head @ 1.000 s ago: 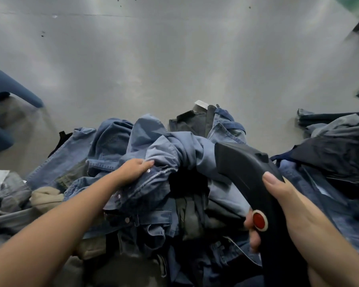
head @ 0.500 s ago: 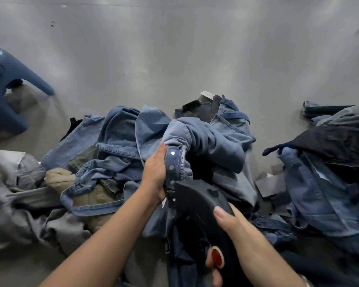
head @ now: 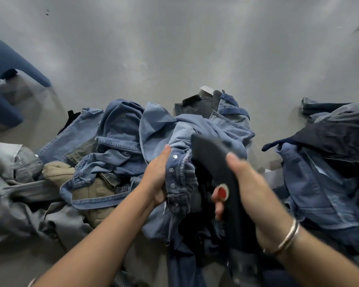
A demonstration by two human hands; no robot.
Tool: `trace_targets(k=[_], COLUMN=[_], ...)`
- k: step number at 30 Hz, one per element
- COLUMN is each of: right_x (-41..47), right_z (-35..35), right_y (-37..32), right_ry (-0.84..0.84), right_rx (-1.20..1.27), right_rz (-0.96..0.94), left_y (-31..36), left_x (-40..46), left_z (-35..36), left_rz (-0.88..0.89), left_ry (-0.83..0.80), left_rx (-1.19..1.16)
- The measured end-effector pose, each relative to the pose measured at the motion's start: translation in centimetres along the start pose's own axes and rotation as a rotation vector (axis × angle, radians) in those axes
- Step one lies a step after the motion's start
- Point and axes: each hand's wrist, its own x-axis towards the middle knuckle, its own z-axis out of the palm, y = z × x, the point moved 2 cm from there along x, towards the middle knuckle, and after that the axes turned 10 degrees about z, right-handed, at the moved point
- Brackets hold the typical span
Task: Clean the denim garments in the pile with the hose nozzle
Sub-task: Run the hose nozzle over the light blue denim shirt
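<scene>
A pile of denim garments [head: 120, 141] lies on the grey floor in front of me. My left hand [head: 157, 179] grips the snap-button edge of a light blue denim shirt [head: 207, 129] at the middle of the pile, holding it up. My right hand [head: 249, 189] grips the black hose nozzle [head: 211, 156], its thumb side by the nozzle's red button [head: 222, 192]. The nozzle's tip points up against the shirt, just right of my left hand. A bangle sits on my right wrist.
More dark and blue denim [head: 319, 183] is heaped at the right. Grey and khaki garments [head: 25, 183] lie at the left. A dark blue shape [head: 0, 83] stands at the far left. Bare grey floor [head: 174, 48] stretches beyond the pile.
My left hand shifted from the shirt's top to its snap-button edge and pulled it up. The nozzle dropped low, then rose again against the shirt.
</scene>
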Motion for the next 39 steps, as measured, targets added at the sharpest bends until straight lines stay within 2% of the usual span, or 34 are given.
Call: trace_targets(k=[2,5,9,12,18,22,24,25,28,29,31,34,36,39], right_x=[0.5,0.2,-1.7,-2.0,0.7,0.6,0.3,0.2,0.1,0.1,0.0,0.0,0.1,-0.2], right_z=[-1.1,-1.8,-0.4,0.9,-1.0,-3.1,-3.1,-2.9,-2.4,-2.3,-2.2,-2.1,-2.2,-2.7], right_y=[-1.8,-1.9,1.9,3.0,-1.3,-2.4,-1.0,-0.3,1.4,1.6,1.5,0.9,0.3,-0.6], right_ry=[0.065,0.041,-0.097,-0.131,0.076,0.100,0.082,0.070,0.040,0.039,0.033,0.038,0.053,0.063], right_rx=[0.043,0.037,-0.058,-0.076,0.092,0.141,0.089,0.049,-0.030,-0.035,-0.048,-0.055,-0.040,0.016], right_rz=[-0.027,0.018,0.165,0.148,0.100,0.125,0.153,0.177,0.232,0.235,0.220,0.183,0.161,0.140], left_y=[-0.2,0.2,0.0,-0.5,-1.5,-1.8,-1.7,-1.5,-0.6,-0.7,-2.0,-5.3,-6.6,-4.5], left_x=[-0.4,-0.9,-0.6,-0.6,-1.5,-0.8,-0.4,-0.1,1.7,2.1,2.4,1.9,1.6,2.1], left_z=[-0.3,-0.2,0.1,0.2,-0.2,-2.2,-4.3,-5.6,-8.5,-8.5,-7.6,-6.5,-5.6,-3.1], left_rz=[-0.032,-0.076,-0.006,-0.043,-0.117,-0.094,-0.114,-0.128,-0.110,-0.098,-0.107,-0.167,-0.188,0.001], left_ry=[-0.039,-0.140,-0.021,-0.031,-0.210,-0.143,-0.096,-0.084,-0.109,-0.112,-0.099,0.006,0.002,-0.060], left_rx=[-0.040,-0.058,0.013,-0.022,-0.035,0.099,0.267,0.430,1.249,1.450,1.591,1.389,1.303,1.125])
